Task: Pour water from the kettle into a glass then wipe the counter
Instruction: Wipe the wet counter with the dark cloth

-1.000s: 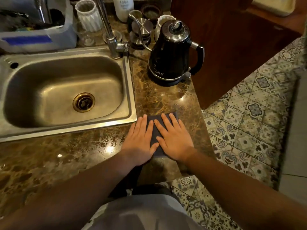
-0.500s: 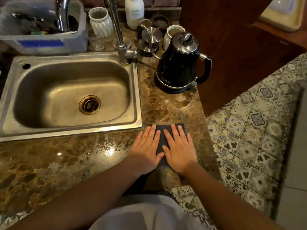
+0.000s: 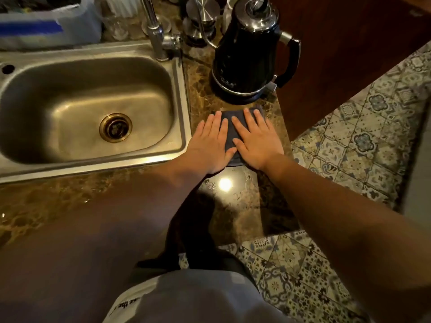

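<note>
While the kettle (image 3: 248, 54) stands just beyond, the left hand (image 3: 210, 144) and right hand (image 3: 255, 138) press flat, fingers (image 3: 218, 120) spread, on a dark cloth (image 3: 229, 131) on the table (image 3: 238, 197) right of the sink (image 3: 184, 89)

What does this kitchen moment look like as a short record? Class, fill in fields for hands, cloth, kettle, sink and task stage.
left hand: left hand flat, palm down on the cloth
right hand: right hand flat on the cloth beside it
cloth: dark cloth spread on the counter, just in front of the kettle
kettle: black kettle upright on its base, handle to the right
sink: sink with nothing in it
task stage: wiping the counter
</note>
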